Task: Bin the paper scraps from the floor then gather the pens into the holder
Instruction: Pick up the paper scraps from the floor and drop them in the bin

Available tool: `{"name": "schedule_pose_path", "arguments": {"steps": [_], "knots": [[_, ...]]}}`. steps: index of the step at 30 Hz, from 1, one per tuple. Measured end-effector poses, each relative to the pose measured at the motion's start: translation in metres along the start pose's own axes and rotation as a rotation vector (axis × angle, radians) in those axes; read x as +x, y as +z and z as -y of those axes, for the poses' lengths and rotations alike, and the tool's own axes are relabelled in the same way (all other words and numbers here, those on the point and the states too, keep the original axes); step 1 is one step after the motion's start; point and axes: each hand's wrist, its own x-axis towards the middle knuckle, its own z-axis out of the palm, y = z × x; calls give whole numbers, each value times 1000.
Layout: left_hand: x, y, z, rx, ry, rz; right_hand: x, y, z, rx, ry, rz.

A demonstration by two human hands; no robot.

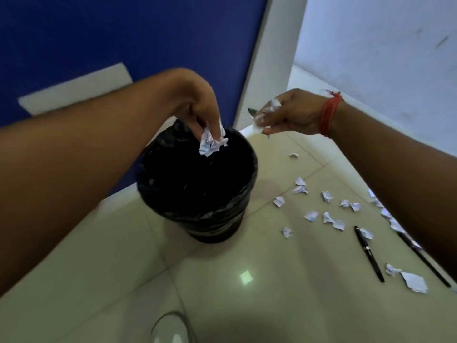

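A black bin [158,194] lined with a black bag stands on the tiled floor. My left hand [197,107] hangs over its mouth, fingertips pinching a crumpled white paper scrap [211,144]. My right hand [294,115], with a red thread at the wrist, hovers just right of the bin's rim and grips a bunch of paper scraps [265,115]. Several more scraps [329,216] lie scattered on the floor to the right. A black pen [369,253] lies among them, and a second black pen [425,261] sits partly under my right forearm.
A blue wall [123,33] rises behind the bin, with a white pillar [272,58] and a pale wall [383,58] to the right. A larger torn scrap [414,282] lies near the right edge. A rounded white object [170,328] shows at the bottom edge.
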Motion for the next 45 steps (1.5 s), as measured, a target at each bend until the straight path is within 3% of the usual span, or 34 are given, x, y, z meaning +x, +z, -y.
{"name": "schedule_pose_path", "arguments": {"steps": [5, 10, 14, 19, 21, 23, 27, 29, 32, 35, 37, 39, 45], "knots": [[-1, 11, 65, -14, -155, 19, 7, 78, 18, -263, 47, 125], [-9, 11, 71, -85, -237, 131, -6, 112, 15, -626, 104, 243], [-15, 0, 56, -42, -243, 250, -10, 98, 17, -492, 111, 241], [-8, -4, 19, 274, -261, 276, -12, 48, 14, -141, 24, -5], [-4, -6, 2, 459, -250, 216, -11, 21, -3, -136, 27, -124], [6, 3, -30, 500, -134, 140, -13, -19, -35, -190, 107, -244], [18, 75, -94, 546, 207, 150, -27, -84, -117, -370, 416, -331], [36, 142, -115, 645, 279, 241, -41, -103, -159, -495, 570, -310], [60, 244, -103, 857, 324, 253, -58, -112, -208, -696, 692, -261], [96, 297, -62, 674, -32, 203, -64, -112, -233, -905, 706, -247], [108, 310, -42, 495, -138, 136, -62, -106, -245, -987, 696, -218], [115, 315, -31, 442, -117, 98, -56, -97, -257, -968, 644, -182], [129, 328, -33, 465, 89, -39, -26, -83, -270, -882, 417, -296]]}}
